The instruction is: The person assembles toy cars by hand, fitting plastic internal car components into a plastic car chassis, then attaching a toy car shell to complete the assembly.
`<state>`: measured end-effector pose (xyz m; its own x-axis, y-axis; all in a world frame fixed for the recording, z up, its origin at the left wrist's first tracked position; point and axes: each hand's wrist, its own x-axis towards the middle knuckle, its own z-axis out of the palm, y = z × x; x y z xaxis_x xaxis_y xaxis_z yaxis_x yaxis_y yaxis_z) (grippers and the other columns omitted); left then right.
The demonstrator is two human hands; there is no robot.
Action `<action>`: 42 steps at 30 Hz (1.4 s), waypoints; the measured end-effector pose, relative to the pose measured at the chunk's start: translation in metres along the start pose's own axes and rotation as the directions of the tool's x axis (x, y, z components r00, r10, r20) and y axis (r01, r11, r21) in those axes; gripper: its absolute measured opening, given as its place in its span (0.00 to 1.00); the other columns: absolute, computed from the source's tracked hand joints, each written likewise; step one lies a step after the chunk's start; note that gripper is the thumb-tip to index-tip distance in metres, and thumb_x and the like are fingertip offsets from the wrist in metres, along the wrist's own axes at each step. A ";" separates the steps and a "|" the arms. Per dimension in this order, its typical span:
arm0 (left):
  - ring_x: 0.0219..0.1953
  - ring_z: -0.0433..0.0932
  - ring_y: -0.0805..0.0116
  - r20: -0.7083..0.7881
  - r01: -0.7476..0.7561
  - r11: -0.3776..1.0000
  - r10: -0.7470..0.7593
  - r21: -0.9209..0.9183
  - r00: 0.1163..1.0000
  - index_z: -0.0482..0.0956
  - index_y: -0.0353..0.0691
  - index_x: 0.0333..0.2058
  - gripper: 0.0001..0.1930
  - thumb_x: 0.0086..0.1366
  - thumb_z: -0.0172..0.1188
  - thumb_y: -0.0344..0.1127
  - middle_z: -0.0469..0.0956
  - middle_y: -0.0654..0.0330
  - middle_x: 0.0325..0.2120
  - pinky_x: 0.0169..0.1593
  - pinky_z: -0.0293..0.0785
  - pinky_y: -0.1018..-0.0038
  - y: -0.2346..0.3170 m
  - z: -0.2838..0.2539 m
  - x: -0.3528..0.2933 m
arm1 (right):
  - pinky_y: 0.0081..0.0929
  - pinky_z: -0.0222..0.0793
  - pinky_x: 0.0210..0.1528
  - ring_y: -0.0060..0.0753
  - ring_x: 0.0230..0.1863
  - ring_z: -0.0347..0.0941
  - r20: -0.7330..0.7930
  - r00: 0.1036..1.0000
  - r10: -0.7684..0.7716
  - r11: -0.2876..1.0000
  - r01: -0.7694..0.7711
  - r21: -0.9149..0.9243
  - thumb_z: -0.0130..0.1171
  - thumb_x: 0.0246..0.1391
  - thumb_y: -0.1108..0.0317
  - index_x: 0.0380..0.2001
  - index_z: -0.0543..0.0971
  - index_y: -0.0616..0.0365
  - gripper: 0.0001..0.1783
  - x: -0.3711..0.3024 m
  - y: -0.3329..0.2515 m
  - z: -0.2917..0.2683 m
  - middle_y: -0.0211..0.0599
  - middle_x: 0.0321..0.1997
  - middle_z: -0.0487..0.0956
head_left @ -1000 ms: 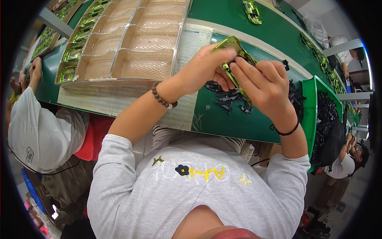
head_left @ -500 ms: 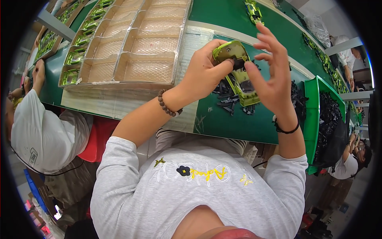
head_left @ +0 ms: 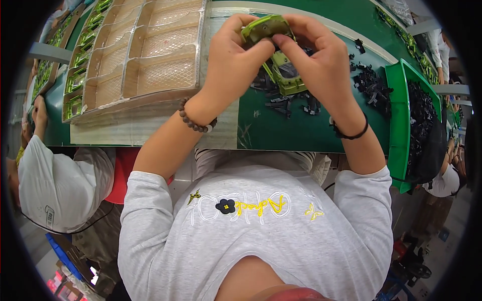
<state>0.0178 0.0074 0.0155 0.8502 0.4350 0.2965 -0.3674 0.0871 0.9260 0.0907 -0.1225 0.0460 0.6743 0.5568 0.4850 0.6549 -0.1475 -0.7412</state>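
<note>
Between my two hands is a lime-green toy car body shell (head_left: 287,84), its inner side facing me, held tilted above the table. My left hand (head_left: 232,62) grips its left edge with the thumb pressed on the inside. My right hand (head_left: 321,62) is closed round the right edge, its thumb beside the left one near the upper part. Whatever lies under the thumbs is hidden. Beneath the shell, small black plastic parts (head_left: 279,105) lie scattered on the green table (head_left: 321,135).
Left of my hands stands a tray with compartments (head_left: 163,47), green shells filling its left column. A green bin (head_left: 399,125) of black parts is at the right, beside a loose pile of black parts (head_left: 372,85). A person in a white shirt (head_left: 55,185) sits at my left.
My right hand, open and off the shell before, has closed on its right side. Both hands and the shell now appear higher in the picture; the view has shifted too.
</note>
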 end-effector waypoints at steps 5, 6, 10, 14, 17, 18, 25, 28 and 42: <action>0.37 0.77 0.72 -0.032 0.108 0.937 -0.125 -0.331 0.992 0.69 0.34 0.42 0.12 0.58 0.53 0.25 0.77 0.60 0.34 0.40 0.74 0.77 -0.006 -0.019 0.013 | 0.25 0.69 0.33 0.33 0.33 0.74 0.152 0.985 0.086 0.941 -0.030 -0.338 0.65 0.43 0.66 0.36 0.78 0.57 0.15 -0.037 0.009 -0.054 0.35 0.34 0.78; 0.37 0.77 0.71 -0.038 0.127 0.912 -0.153 -0.390 0.987 0.69 0.35 0.41 0.11 0.59 0.52 0.25 0.77 0.59 0.35 0.40 0.75 0.76 -0.003 -0.018 0.013 | 0.26 0.68 0.33 0.35 0.32 0.74 0.264 0.960 0.098 0.894 0.032 -0.448 0.65 0.42 0.66 0.35 0.78 0.57 0.14 -0.055 0.007 -0.059 0.35 0.32 0.78; 0.36 0.78 0.67 -0.020 0.251 0.891 -0.279 -0.378 0.960 0.69 0.36 0.42 0.10 0.61 0.48 0.25 0.76 0.57 0.36 0.38 0.78 0.72 -0.004 -0.013 0.009 | 0.31 0.68 0.31 0.39 0.30 0.73 0.326 0.936 0.131 0.754 0.120 -0.646 0.65 0.42 0.65 0.31 0.78 0.56 0.12 -0.098 0.007 -0.050 0.34 0.28 0.78; 0.35 0.79 0.64 0.017 0.290 0.902 -0.301 -0.321 0.954 0.68 0.35 0.42 0.10 0.61 0.46 0.24 0.76 0.55 0.35 0.35 0.80 0.70 -0.008 -0.005 0.005 | 0.31 0.68 0.31 0.39 0.29 0.74 0.157 0.986 0.059 0.764 0.057 -0.643 0.64 0.44 0.64 0.31 0.78 0.55 0.11 -0.103 0.018 -0.041 0.33 0.26 0.78; 0.35 0.79 0.65 0.030 0.280 0.911 -0.285 -0.303 0.958 0.68 0.35 0.42 0.10 0.61 0.46 0.24 0.77 0.55 0.35 0.35 0.80 0.71 -0.012 -0.005 0.004 | 0.31 0.69 0.31 0.39 0.29 0.74 -0.035 0.979 0.202 0.769 -0.181 -0.613 0.64 0.43 0.64 0.33 0.78 0.56 0.12 -0.099 0.026 -0.035 0.34 0.27 0.79; 0.34 0.80 0.65 0.035 0.280 0.913 -0.283 -0.296 0.959 0.67 0.35 0.43 0.10 0.61 0.46 0.24 0.77 0.55 0.34 0.35 0.80 0.72 -0.013 -0.005 0.004 | 0.31 0.69 0.32 0.38 0.29 0.75 -0.032 0.966 0.255 0.765 -0.222 -0.605 0.64 0.43 0.65 0.34 0.78 0.56 0.13 -0.098 0.028 -0.033 0.34 0.28 0.79; 0.32 0.80 0.69 0.107 0.351 0.919 -0.337 -0.176 0.935 0.66 0.35 0.44 0.13 0.60 0.50 0.24 0.78 0.55 0.35 0.31 0.78 0.78 -0.015 -0.004 0.000 | 0.28 0.70 0.32 0.37 0.29 0.77 0.033 0.911 0.410 0.832 -0.359 -0.422 0.63 0.42 0.71 0.34 0.79 0.58 0.12 -0.082 0.027 -0.040 0.37 0.30 0.80; 0.31 0.78 0.73 0.102 0.353 0.912 -0.339 -0.206 0.935 0.65 0.33 0.44 0.14 0.58 0.51 0.24 0.77 0.56 0.33 0.31 0.76 0.79 -0.011 -0.003 -0.003 | 0.28 0.71 0.32 0.37 0.29 0.76 0.045 0.980 0.194 0.909 -0.163 -0.383 0.62 0.43 0.73 0.32 0.80 0.58 0.09 -0.071 0.027 -0.045 0.39 0.29 0.80; 0.26 0.75 0.76 0.077 0.294 0.955 -0.291 -0.032 0.954 0.66 0.30 0.42 0.16 0.54 0.53 0.27 0.77 0.57 0.27 0.27 0.69 0.79 -0.021 -0.005 -0.003 | 0.33 0.69 0.34 0.43 0.32 0.72 0.271 0.857 -0.438 0.730 0.515 -0.449 0.55 0.37 0.76 0.28 0.78 0.58 0.10 0.021 -0.004 0.005 0.38 0.28 0.76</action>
<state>0.0215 0.0089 -0.0063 0.9468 0.3204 0.0315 -0.1131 0.2395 0.9643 0.1001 -0.1061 0.0569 0.1985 0.7636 0.6145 0.9787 -0.1878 -0.0828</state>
